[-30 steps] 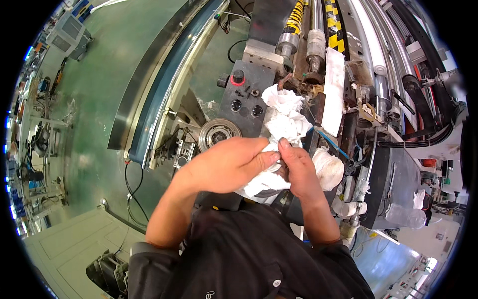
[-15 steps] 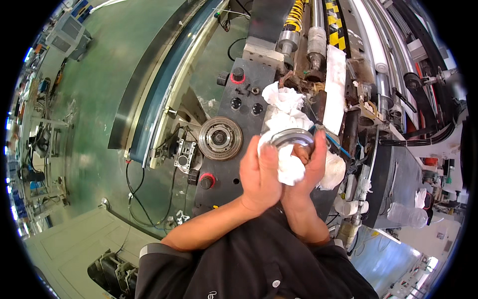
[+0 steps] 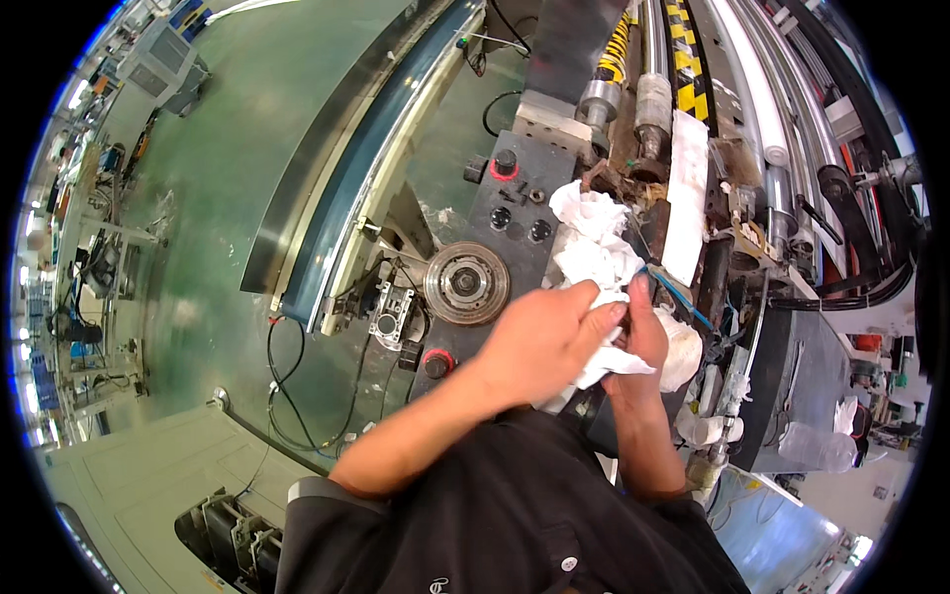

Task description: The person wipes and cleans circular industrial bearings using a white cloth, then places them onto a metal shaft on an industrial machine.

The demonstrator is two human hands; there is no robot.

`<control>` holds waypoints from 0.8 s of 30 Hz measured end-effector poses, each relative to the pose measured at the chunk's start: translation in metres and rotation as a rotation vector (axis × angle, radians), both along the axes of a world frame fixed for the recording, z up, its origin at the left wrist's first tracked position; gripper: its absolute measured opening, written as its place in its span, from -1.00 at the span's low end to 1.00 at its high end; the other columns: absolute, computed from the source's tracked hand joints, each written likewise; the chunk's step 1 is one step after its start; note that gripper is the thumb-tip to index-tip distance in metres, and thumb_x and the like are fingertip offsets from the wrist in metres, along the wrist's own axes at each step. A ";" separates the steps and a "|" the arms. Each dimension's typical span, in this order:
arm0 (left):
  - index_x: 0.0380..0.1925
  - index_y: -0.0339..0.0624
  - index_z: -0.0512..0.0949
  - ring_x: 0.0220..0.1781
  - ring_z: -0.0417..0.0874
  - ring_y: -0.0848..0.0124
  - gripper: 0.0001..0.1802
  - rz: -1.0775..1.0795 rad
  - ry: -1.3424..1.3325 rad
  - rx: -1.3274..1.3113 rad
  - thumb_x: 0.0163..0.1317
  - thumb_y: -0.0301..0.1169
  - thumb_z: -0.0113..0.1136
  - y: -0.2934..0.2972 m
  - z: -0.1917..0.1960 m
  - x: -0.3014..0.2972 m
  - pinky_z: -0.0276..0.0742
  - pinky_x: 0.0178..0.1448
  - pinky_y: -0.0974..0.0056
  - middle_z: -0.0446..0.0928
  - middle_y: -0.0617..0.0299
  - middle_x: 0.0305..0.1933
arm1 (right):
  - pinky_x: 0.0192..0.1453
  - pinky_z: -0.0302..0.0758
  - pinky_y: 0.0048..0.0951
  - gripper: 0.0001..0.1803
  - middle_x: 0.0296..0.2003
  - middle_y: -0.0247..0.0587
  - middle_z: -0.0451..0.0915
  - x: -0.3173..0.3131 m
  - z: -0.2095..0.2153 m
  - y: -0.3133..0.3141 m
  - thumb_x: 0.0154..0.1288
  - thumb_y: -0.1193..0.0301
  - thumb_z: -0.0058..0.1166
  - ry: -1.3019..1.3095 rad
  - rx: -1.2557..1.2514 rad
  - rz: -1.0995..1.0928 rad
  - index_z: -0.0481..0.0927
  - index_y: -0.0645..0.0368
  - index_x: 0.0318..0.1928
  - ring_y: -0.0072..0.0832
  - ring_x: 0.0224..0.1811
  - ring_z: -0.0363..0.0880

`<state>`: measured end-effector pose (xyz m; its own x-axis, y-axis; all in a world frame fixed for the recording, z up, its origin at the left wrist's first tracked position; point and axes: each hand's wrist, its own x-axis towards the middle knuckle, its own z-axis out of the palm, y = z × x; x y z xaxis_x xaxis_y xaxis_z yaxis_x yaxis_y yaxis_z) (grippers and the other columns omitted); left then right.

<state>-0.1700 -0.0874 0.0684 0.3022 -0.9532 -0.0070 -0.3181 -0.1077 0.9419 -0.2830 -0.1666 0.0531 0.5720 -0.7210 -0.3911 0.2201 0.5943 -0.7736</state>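
Observation:
Both of my hands meet over the dark machine plate (image 3: 515,223), close to my body. My left hand (image 3: 544,342) is closed on a crumpled white rag (image 3: 618,364), whose loose end hangs out below the fingers. Facing it, my right hand (image 3: 645,337) is curled with the thumb up, around the shiny metal ring seen half a second ago; the rag and fingers now hide that ring almost wholly. More crumpled white cloth (image 3: 594,223) lies on the plate just beyond my hands. A round ridged metal hub (image 3: 465,283) sits left of my left hand.
Black knobs with red collars (image 3: 505,163) and several loose bolts stand on the plate. Rollers (image 3: 653,109) and a white strip (image 3: 687,198) lie ahead to the right. A conveyor (image 3: 366,168) runs along the left. A clear plastic bottle (image 3: 816,447) lies at far right.
My left hand has turned over and moved across toward my right hand, covering the metal ring with the rag. The view has shifted, so the surroundings sit further right.

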 end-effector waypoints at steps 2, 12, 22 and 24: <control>-0.40 -0.29 0.44 -0.53 0.47 0.04 -0.66 0.128 0.023 -0.143 0.34 -0.19 -0.05 0.002 -0.011 -0.017 0.37 -0.41 0.18 0.44 -0.05 -0.54 | -0.28 0.48 -0.56 -0.51 -0.28 -0.12 0.58 -0.005 -0.003 0.000 0.40 0.13 -0.13 -0.039 -0.040 -0.091 0.47 0.42 -0.07 -0.53 -0.33 0.56; -0.04 -0.43 0.31 -0.41 0.53 -0.03 -0.59 0.499 0.199 -0.481 0.34 -0.25 -0.07 0.001 -0.033 -0.062 0.39 -0.33 0.12 0.48 -0.11 -0.42 | -0.24 0.44 -0.58 -0.67 -0.38 -0.35 0.43 0.011 -0.002 0.021 0.41 0.21 -0.13 0.050 -0.243 -0.425 0.43 0.27 -0.13 -0.61 -0.39 0.41; -0.34 -0.31 0.42 -0.43 0.52 -0.02 -0.65 -0.261 -0.150 0.072 0.36 -0.19 -0.09 0.009 0.028 0.025 0.39 -0.34 0.13 0.45 -0.11 -0.51 | -0.34 0.40 -0.60 -0.53 -0.43 -0.30 0.48 -0.022 -0.013 -0.012 0.40 0.02 -0.19 0.054 -0.130 0.268 0.49 0.22 -0.28 -0.61 -0.45 0.43; -0.35 -0.31 0.43 -0.42 0.52 -0.06 -0.65 -0.160 -0.008 0.048 0.35 -0.19 -0.09 0.004 0.026 0.016 0.39 -0.34 0.12 0.46 -0.12 -0.50 | -0.31 0.43 -0.58 -0.50 -0.36 -0.21 0.53 -0.001 0.005 0.002 0.40 0.02 -0.20 -0.042 -0.006 0.046 0.50 0.26 -0.24 -0.59 -0.38 0.50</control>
<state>-0.1538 -0.0837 0.0940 0.1471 -0.9878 -0.0519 -0.3427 -0.1002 0.9341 -0.2840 -0.1651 0.0581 0.6204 -0.6959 -0.3618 0.2255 0.6000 -0.7676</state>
